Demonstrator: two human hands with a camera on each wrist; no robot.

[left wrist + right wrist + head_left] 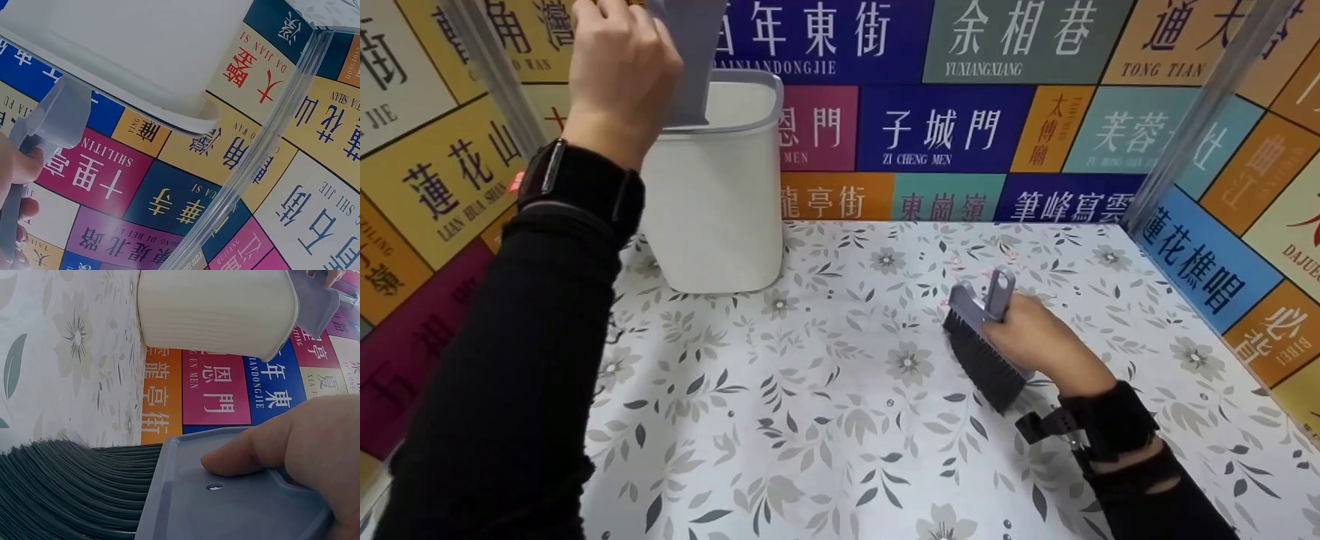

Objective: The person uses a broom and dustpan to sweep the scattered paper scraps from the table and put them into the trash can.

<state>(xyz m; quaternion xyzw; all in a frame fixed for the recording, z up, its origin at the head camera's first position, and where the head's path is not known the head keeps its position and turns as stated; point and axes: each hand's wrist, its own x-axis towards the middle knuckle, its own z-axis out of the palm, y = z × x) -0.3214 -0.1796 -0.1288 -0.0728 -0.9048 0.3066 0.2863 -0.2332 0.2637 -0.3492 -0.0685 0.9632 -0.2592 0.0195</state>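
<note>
Dustpan (688,67) points down, left hand (622,71) gripping (near bin (716,210)); right hand (1046,345) grips brush (982,356), axis diagonal.

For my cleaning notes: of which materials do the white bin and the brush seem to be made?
White bin: probably plastic, satin-looking; smooth, softly shaded walls. Brush: body likely matte gray plastic, smooth and moulded-looking; dark bristles perhaps synthetic, showing fine, bending strands.

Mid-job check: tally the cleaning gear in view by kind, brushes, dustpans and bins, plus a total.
Brush: 1, held in the right hand
Dustpan: 1, held in the left hand
Bin: 1, white with a grey rim
Total: 3
</note>
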